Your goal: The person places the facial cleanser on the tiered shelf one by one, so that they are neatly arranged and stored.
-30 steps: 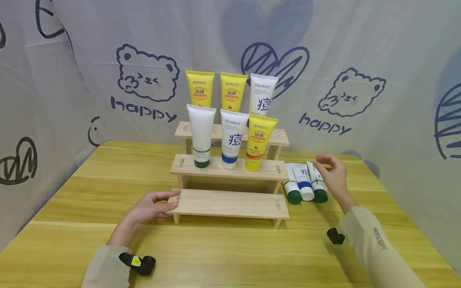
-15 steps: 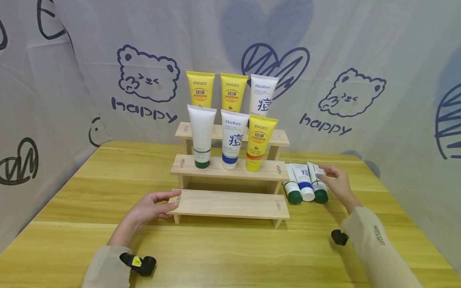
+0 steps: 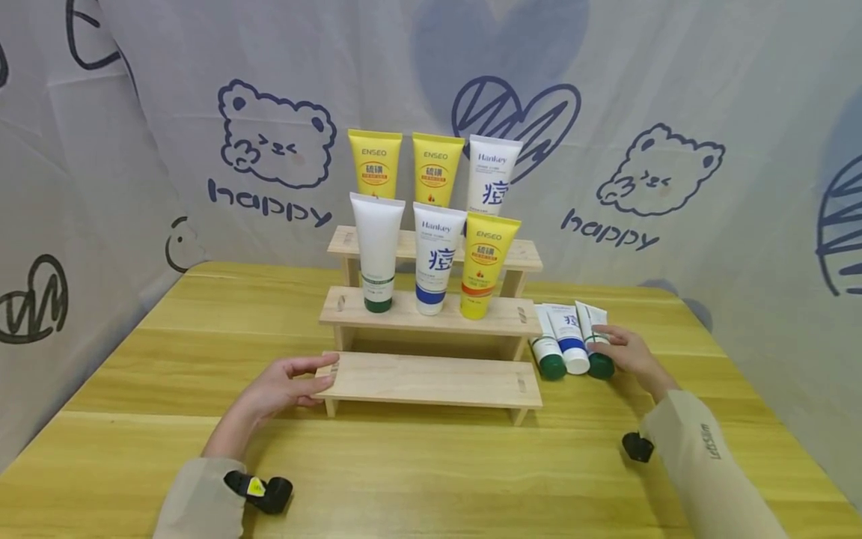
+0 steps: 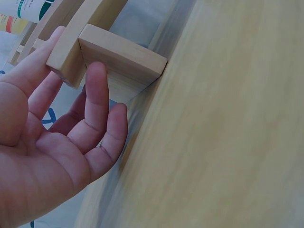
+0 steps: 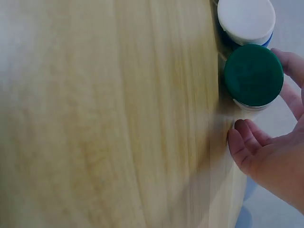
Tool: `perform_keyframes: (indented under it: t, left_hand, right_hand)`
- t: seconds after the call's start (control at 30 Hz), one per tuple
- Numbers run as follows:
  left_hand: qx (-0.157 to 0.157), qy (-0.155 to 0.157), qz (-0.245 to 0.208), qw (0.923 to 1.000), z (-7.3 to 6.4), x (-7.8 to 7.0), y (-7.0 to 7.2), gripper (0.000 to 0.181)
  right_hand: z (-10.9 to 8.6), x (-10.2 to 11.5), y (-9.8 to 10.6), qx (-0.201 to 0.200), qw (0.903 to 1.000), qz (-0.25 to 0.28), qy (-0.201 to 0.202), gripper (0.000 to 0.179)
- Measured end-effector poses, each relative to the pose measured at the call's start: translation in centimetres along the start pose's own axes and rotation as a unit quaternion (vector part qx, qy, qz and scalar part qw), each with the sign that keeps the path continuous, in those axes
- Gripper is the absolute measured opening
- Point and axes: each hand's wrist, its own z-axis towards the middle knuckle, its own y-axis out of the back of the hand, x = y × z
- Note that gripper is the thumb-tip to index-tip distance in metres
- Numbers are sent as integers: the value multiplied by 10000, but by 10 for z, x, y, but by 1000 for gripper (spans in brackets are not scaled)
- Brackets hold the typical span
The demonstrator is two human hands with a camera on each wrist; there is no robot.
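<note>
My left hand (image 3: 281,387) grips the left end of the lowest step (image 3: 431,380) of a three-tier wooden display stand. In the left wrist view, fingers curl beside the step's wooden leg (image 4: 123,50). At right, my right hand (image 3: 634,359) holds a white tube with a green cap (image 3: 590,317), lying rightmost of three tubes on the table. The right wrist view shows its green cap (image 5: 254,75) between thumb and fingers. Beside it lie a white tube with a blue band (image 3: 564,322) and another green-capped tube (image 3: 551,365).
On the middle step stand a white tube (image 3: 377,239), a blue-banded Hankey tube (image 3: 438,258) and a yellow tube (image 3: 488,258). Behind, the top step (image 3: 525,256) carries two yellow tubes (image 3: 374,161) and a white one (image 3: 494,168). A printed curtain (image 3: 390,60) hangs behind the table.
My right hand has moved down along the rightmost tube, from its flat top end toward its green cap, and now holds its side. The left hand has stayed on the lowest step.
</note>
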Motion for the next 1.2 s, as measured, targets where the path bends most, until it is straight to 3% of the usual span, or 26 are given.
perform_keyframes:
  t: [0.2,0.5,0.97,1.2]
  left_hand:
    - [-50,-5,48,10000,2,-1,1,55]
    - [-33,-29,25,10000,2,-1,1,56]
    - [6,-17,-4,10000,1,-1,-1,55]
    - [8,-7,21,10000,-1,0,0,56]
  right_hand:
    - [2,4,0,148,9997,-159,-151,59]
    - [5,7,-4,-207,9995,-166,-194,51]
    - [-3,1,0,-531,9965,604,-231,53]
    - [-12,6,5,-495,9931,1058,44,55]
